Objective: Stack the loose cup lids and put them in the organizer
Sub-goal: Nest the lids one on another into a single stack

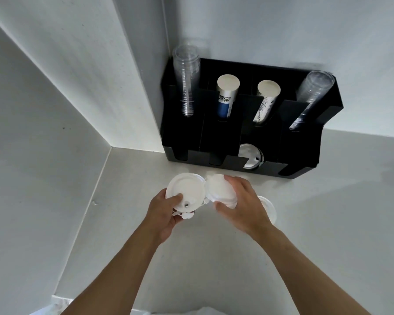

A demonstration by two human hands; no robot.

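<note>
My left hand (163, 212) grips a white cup lid (187, 189) by its near edge, thumb on top beside the sip hole; more white lid edges show beneath it. My right hand (242, 202) holds a second white lid (217, 189), tilted, its rim touching the first lid. Another white lid (268, 209) lies on the counter, partly hidden behind my right wrist. The black organizer (234, 163) stands against the wall just beyond my hands. One of its lower front slots holds white lids (250, 156).
The organizer's upper slots carry two stacks of clear plastic cups (187, 83) (312, 94) and two stacks of paper cups (226, 96) (266, 98). A white wall corner (110, 147) closes the counter on the left. The pale counter (328, 212) stretches to the right.
</note>
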